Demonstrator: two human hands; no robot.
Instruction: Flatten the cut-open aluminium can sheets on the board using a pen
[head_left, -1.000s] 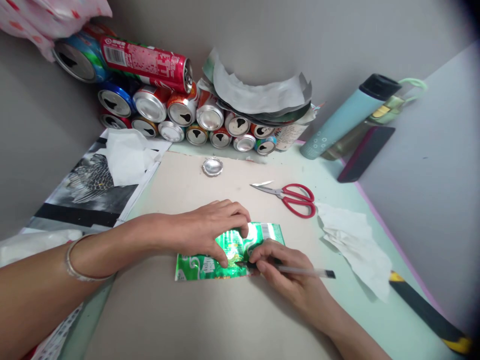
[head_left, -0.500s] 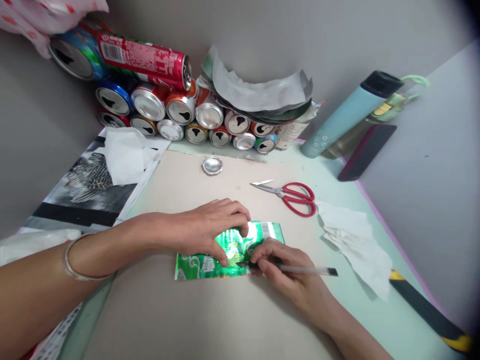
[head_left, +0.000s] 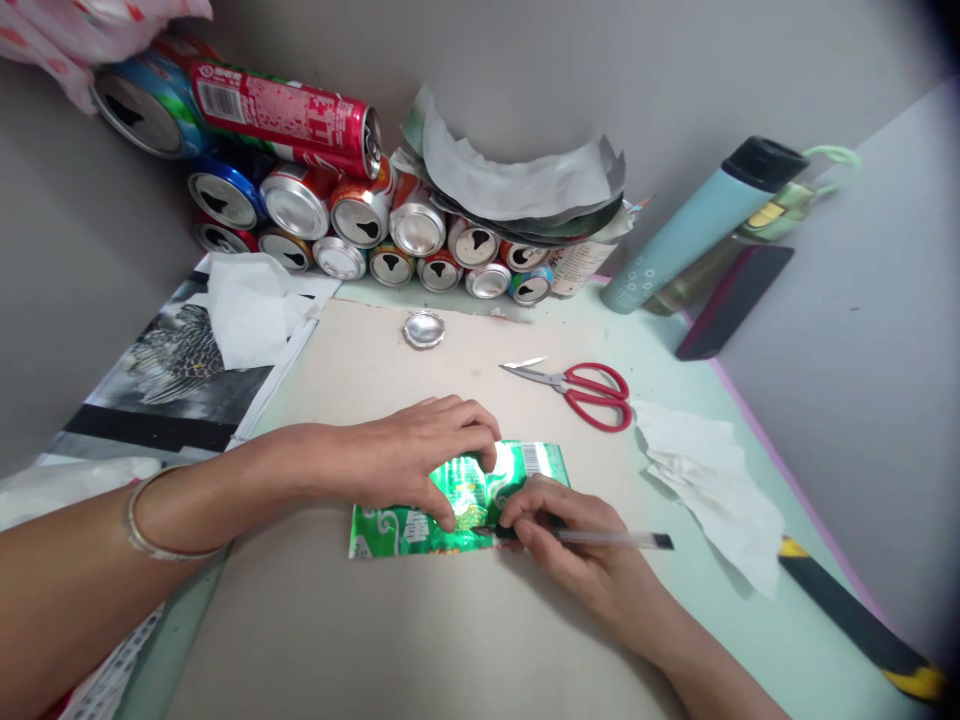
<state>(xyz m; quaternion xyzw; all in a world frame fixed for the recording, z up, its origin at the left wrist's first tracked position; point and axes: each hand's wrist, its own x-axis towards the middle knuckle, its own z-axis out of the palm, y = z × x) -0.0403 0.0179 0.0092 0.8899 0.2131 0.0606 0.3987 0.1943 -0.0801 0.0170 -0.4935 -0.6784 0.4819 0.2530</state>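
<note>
A green printed metal sheet, apparently cut from a drink can, lies on the beige board. My left hand rests over its upper left part, thumb and curled fingers apart, steadying it against the board. My right hand pinches a clear pen near its dark front end. The pen's tip touches the sheet close to my left thumb, by the lower edge. My fingers and palm hide parts of the sheet.
Red-handled scissors and a small silver dish-shaped piece lie beyond the sheet. Stacked cans line the back. Crumpled white paper and a black-yellow cutter are at right. A blue bottle stands at back right.
Almost nothing differs. The pen tip may have shifted very slightly along the sheet; both hands keep their places.
</note>
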